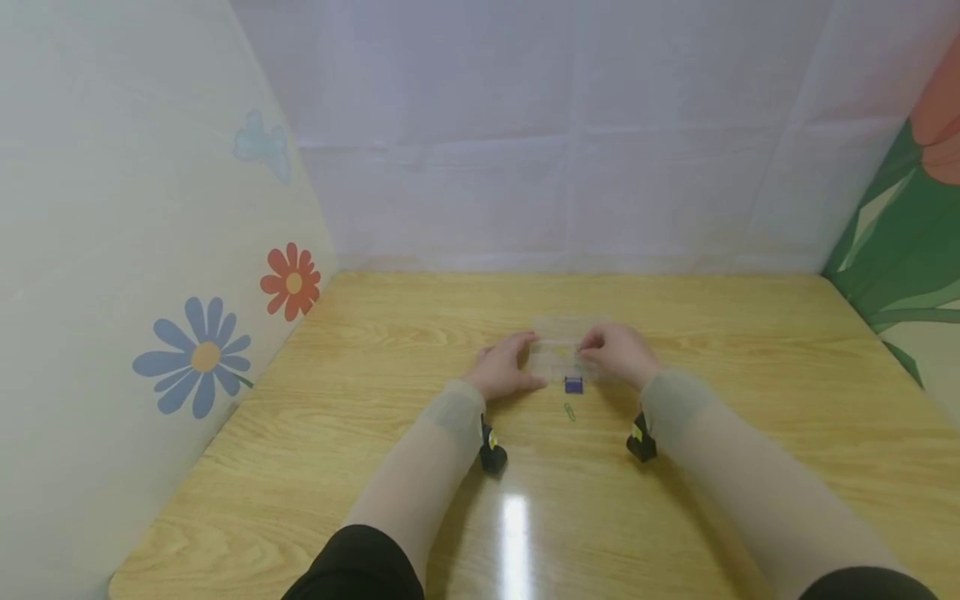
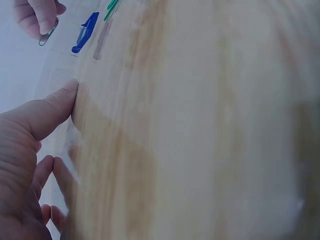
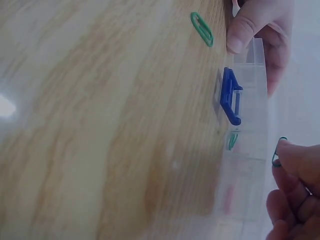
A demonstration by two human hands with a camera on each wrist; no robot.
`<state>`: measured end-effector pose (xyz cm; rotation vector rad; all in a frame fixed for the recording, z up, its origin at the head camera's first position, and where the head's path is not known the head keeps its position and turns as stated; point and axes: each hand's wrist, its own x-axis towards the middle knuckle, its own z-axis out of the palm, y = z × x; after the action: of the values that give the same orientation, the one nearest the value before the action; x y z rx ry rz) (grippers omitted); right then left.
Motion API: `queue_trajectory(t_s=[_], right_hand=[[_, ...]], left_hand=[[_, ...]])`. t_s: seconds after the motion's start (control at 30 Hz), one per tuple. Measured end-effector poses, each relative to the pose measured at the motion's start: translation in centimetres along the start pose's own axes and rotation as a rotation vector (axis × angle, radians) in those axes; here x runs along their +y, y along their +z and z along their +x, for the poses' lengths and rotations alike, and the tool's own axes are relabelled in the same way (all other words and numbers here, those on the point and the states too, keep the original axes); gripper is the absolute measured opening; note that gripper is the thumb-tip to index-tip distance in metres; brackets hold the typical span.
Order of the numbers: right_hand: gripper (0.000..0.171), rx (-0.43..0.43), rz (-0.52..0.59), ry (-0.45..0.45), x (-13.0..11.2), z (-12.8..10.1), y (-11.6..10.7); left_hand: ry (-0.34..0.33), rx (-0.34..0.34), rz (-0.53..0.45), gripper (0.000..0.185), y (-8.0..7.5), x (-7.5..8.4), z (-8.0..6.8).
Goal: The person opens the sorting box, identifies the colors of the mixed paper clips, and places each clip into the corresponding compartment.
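A clear plastic box (image 3: 252, 145) with divided compartments and a blue latch (image 3: 229, 97) stands on the table, its clear lid (image 1: 572, 323) raised at the back. My left hand (image 1: 504, 367) grips the box's left end, the thumb against the front wall. Over the box's right half, my right hand (image 1: 619, 350) pinches a green paper clip (image 3: 274, 160) between thumb and forefinger. Another green paper clip (image 3: 202, 30) lies on the table in front of the latch. Through the front wall show a green clip (image 3: 232, 141) and something pinkish red (image 3: 228, 200); a yellow patch (image 1: 563, 352) shows inside.
The wood-grain table (image 1: 375, 350) reaches back to a pale curtain-like wall (image 1: 480, 150). Flower-printed panels rise at left and right. A small black wrist camera (image 1: 492, 454) hangs under the left wrist, another (image 1: 642, 442) under the right.
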<state>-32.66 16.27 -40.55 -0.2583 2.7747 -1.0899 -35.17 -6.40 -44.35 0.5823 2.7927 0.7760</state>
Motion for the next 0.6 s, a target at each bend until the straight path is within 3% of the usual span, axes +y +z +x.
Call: queue_trajectory(t_s=[0.6], right_hand=[[0.019,-0.011,0.006,-0.003,-0.31,-0.73,0.04]], left_hand=[[0.007,-0.004,0.002,0.084,-0.02,-0.05,0.09]])
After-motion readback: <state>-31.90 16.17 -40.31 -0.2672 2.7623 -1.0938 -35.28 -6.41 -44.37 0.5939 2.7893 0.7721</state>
